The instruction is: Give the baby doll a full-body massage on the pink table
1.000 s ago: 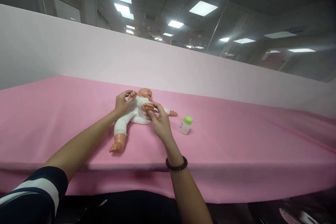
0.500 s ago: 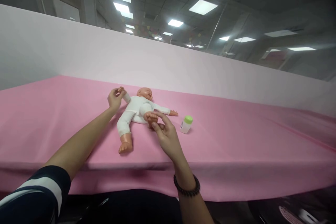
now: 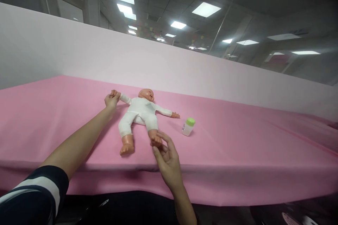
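Pink-covered surface [image 3: 224, 140] with a doll [image 3: 140, 106] in white clothing, laid on its back between the two hands. The doll's long axis runs from far to near, almost straight away from the person and leaning slightly right at the head [image 3: 145, 94]; the feet point to the near edge. The left hand [image 3: 111, 102] lies left of the torso and toward the far side, pinching the doll's small hand [image 3: 114, 93] between thumb and fingers, with that arm [image 3: 125, 98] drawn out to the left. The right hand [image 3: 171, 165] lies at the near right end, thumb and fingers curved lightly about the right-hand foot [image 3: 155, 139]. The hands thus sit diagonally across the doll, the right one nearer the person and closer to the near edge. The left-hand foot [image 3: 127, 146] rests on the surface, apart from both hands. The other arm [image 3: 164, 111] extends right, toward a bottle [image 3: 187, 130] with a green cap, which stands to the right, just beyond the doll's fingertips and touched by neither hand. A pale panel [image 3: 148, 59] borders the far side.
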A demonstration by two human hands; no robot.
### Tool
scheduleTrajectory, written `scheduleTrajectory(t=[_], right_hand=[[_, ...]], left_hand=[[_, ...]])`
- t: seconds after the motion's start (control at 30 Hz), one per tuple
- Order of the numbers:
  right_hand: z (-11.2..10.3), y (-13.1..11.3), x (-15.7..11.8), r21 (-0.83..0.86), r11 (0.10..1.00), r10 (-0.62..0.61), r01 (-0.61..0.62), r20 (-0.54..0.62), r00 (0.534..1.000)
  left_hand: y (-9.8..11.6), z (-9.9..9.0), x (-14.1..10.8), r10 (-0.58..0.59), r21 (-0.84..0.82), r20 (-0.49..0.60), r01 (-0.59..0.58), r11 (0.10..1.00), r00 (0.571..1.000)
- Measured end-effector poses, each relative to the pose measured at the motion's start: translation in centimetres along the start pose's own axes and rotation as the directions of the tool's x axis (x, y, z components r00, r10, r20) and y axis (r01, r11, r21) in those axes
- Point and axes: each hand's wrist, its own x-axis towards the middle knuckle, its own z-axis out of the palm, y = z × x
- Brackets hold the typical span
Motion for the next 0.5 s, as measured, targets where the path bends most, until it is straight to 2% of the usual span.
scheduleTrajectory(t=[0.07, 0.17, 0.27, 0.33, 0.37, 0.43, 0.5], right_hand=[[0.1, -1.0, 1.8, -0.04, 0.999, -0.016, 0.017, 0.033, 0.999], [0.5, -2.2, 5.4, -0.124, 0.99, -0.06, 0.071, 0.091, 0.994], [1.3, -2.2, 9.1, -0.169, 0.978, -0.093, 0.125, 0.188, 0.978], [2.1, -1.5, 11.1, -0.182, 0.973, -0.099, 0.143, 0.23, 0.968], [2.5, -1.1, 11.9, -0.186, 0.971, -0.102, 0.148, 0.235, 0.967], [3.1, -0.2, 12.9, -0.189, 0.97, -0.106, 0.153, 0.236, 0.966], [3.5, 0.1, 13.2, -0.18, 0.971, -0.115, 0.159, 0.237, 0.965]], left_hand=[[1.0, 1.1, -1.5, 0.232, 0.062, 0.101, -0.239, 0.969, 0.967], [2.4, 2.3, -4.0, 0.428, 0.123, 0.312, -0.482, 0.867, 0.848], [2.9, 2.6, -6.0, 0.52, 0.186, 0.511, -0.678, 0.711, 0.685], [2.6, 2.4, -6.5, 0.521, 0.238, 0.634, -0.784, 0.573, 0.572], [2.3, 2.2, -6.6, 0.506, 0.262, 0.676, -0.817, 0.514, 0.535], [1.8, 1.9, -6.5, 0.479, 0.302, 0.717, -0.845, 0.441, 0.506], [1.4, 1.6, -6.1, 0.47, 0.312, 0.718, -0.841, 0.441, 0.513]])
